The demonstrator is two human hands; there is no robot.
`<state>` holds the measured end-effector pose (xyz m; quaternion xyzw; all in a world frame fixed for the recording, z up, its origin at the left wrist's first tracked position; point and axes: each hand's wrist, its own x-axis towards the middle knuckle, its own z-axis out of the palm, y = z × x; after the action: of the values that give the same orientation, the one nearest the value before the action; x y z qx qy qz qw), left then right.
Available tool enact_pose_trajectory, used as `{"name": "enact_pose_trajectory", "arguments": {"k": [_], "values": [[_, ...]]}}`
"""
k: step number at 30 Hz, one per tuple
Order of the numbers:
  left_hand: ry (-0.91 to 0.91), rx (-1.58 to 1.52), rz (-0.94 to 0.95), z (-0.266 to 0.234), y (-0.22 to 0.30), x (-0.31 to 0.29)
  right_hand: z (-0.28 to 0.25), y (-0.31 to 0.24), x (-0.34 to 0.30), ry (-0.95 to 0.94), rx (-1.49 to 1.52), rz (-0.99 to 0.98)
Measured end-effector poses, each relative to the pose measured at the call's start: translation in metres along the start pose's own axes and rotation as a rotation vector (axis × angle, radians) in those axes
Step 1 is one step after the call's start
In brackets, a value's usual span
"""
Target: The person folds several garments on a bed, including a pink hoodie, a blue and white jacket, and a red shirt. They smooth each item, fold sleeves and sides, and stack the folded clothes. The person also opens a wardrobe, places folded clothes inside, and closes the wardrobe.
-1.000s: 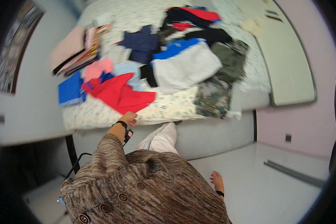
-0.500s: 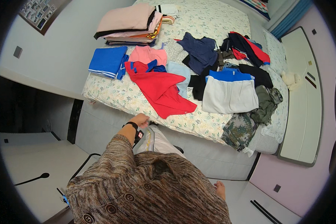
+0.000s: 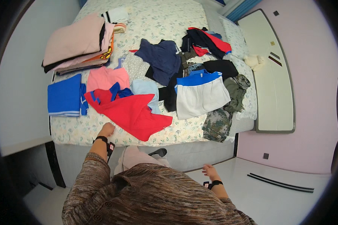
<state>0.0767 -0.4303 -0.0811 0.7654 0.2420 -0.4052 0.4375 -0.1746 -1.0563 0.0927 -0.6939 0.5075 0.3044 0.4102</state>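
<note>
My left hand (image 3: 107, 129) is loosely closed at the bed's near edge, with no object visible in it. Just beyond it a red polo shirt (image 3: 139, 114) with a blue collar lies spread out. A folded blue garment (image 3: 65, 95) with white stripes sits to its left. My right hand (image 3: 210, 170) hangs over the floor in front of the bed, its fingers partly bent and apart, holding nothing. Nearest to it on the bed are white bottoms (image 3: 201, 97) with a blue waistband and a camouflage garment (image 3: 218, 125).
A tall stack of folded clothes (image 3: 75, 41) stands at the left. Pink (image 3: 108, 77), light blue (image 3: 146, 90) and navy (image 3: 159, 60) garments lie across the flowered bedsheet (image 3: 165, 24). A plush toy (image 3: 254, 62) rests by the headboard (image 3: 276, 86) at the right.
My view has turned and come closer to the bed, so the clothes appear further left. My right hand has come forward into fuller view. The clothes themselves look unmoved.
</note>
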Motion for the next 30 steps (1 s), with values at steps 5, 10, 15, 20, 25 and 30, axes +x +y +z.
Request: {"name": "enact_pose_trajectory", "arguments": {"k": [5, 10, 15, 20, 25, 30], "values": [[0.057, -0.042, 0.018, -0.012, 0.003, 0.012, 0.016, -0.028, 0.009, -0.023, 0.020, -0.039], [0.013, -0.016, -0.036, 0.007, 0.009, -0.009, 0.012, -0.034, 0.034, -0.069, -0.034, -0.022], [0.021, -0.036, -0.138, 0.037, 0.038, -0.028, -0.008, -0.033, 0.096, -0.125, -0.059, -0.053], [0.063, 0.017, -0.129, 0.086, 0.096, -0.020, -0.050, -0.045, 0.179, -0.196, -0.136, -0.156], [0.107, 0.396, 0.307, 0.166, 0.194, 0.036, -0.100, -0.109, 0.241, -0.095, -0.622, -0.484], [0.347, 0.451, 0.749, 0.220, 0.333, 0.096, -0.091, -0.246, 0.249, -0.076, -0.556, -0.720]]}}
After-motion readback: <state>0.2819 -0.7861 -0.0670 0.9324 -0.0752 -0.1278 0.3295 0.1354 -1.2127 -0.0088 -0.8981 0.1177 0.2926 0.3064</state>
